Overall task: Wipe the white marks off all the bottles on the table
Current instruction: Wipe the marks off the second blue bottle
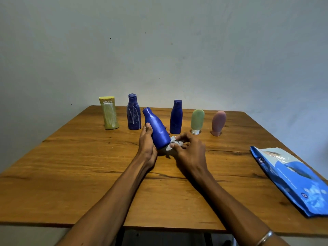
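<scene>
My left hand (147,142) grips a blue bottle (156,128), tilted with its cap pointing up and left, above the wooden table (71,174). My right hand (188,148) pinches a crumpled white wipe (174,142) against the bottle's lower end. Behind stand a yellow bottle (109,113) and a tall blue bottle (134,112), both streaked with white marks. To the right stand a smaller blue bottle (176,117), a green tube (197,121) and a pink tube (218,123), with no white marks visible on them.
A blue pack of wipes (292,178) lies at the table's right edge, partly overhanging. A plain wall rises directly behind the row of bottles. Bare wood stretches between my arms and the near edge.
</scene>
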The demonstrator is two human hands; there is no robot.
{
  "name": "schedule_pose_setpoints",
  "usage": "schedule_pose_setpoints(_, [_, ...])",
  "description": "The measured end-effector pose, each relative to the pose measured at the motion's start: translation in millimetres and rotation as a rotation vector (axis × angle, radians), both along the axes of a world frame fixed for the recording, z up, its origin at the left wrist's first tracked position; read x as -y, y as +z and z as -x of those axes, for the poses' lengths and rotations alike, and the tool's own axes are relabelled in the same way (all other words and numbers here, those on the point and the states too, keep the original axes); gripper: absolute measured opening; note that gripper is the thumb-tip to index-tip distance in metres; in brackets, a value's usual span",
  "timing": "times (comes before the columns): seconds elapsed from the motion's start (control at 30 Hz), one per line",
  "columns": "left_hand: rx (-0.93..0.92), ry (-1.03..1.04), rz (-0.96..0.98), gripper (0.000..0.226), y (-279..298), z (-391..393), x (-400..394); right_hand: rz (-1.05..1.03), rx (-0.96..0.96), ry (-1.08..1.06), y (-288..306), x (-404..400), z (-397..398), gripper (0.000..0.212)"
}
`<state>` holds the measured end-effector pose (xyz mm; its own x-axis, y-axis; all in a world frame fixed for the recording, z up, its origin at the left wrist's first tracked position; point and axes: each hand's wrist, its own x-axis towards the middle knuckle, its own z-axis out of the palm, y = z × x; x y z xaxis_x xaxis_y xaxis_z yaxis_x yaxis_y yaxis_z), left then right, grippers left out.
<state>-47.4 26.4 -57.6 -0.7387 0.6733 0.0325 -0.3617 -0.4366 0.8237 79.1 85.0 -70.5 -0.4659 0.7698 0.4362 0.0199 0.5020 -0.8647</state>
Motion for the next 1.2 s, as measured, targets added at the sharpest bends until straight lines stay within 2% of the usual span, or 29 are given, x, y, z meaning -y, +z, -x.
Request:
schedule_pose_setpoints(0.13, [-0.039, -0.006, -0.033, 0.038, 4, -5, -3, 0.386, -0.142, 0.064, -3, -5, 5, 0.017])
schedule_pose_setpoints(0.2, [-0.062, -0.015, -0.064, 0.031, 6, -4, -3, 0.568, -0.225, 0.121, -4, -5, 9, 0.023])
schedule_pose_setpoints(0.3, [-0.070, -0.014, -0.084, 0.031, 8, -3, -2, 0.700, -0.237, 0.173, -1, -3, 12, 0.025])
schedule_pose_setpoints(0.6, [-0.227, -0.016, -0.033, 0.038, 9, -5, -5, 0.749, -0.089, 0.311, 9, 7, 9, 0.022])
schedule_pose_setpoints(0.7, [-0.248, -0.001, -0.022, 0.037, 8, -3, -5, 0.785, -0.118, 0.317, 11, 5, 6, 0.022])
schedule_pose_setpoints(0.87, [-0.289, 0.045, 0.028, 0.040, 8, 4, -3, 0.852, -0.267, 0.234, 10, -1, 0, 0.028])
schedule_pose_setpoints(1.0, [-0.422, 0.052, 0.115, 0.034, 4, 6, -1, 0.752, -0.322, 0.060, 16, -10, -4, 0.029])
schedule_pose_setpoints(1.13, [-0.430, 0.021, 0.168, 0.052, 4, 7, 1, 0.749, -0.311, 0.041, 16, -14, -8, 0.029])
schedule_pose_setpoints(1.2, [-0.433, 0.014, 0.171, 0.054, 4, 11, 3, 0.744, -0.298, 0.043, 15, -12, -7, 0.029])
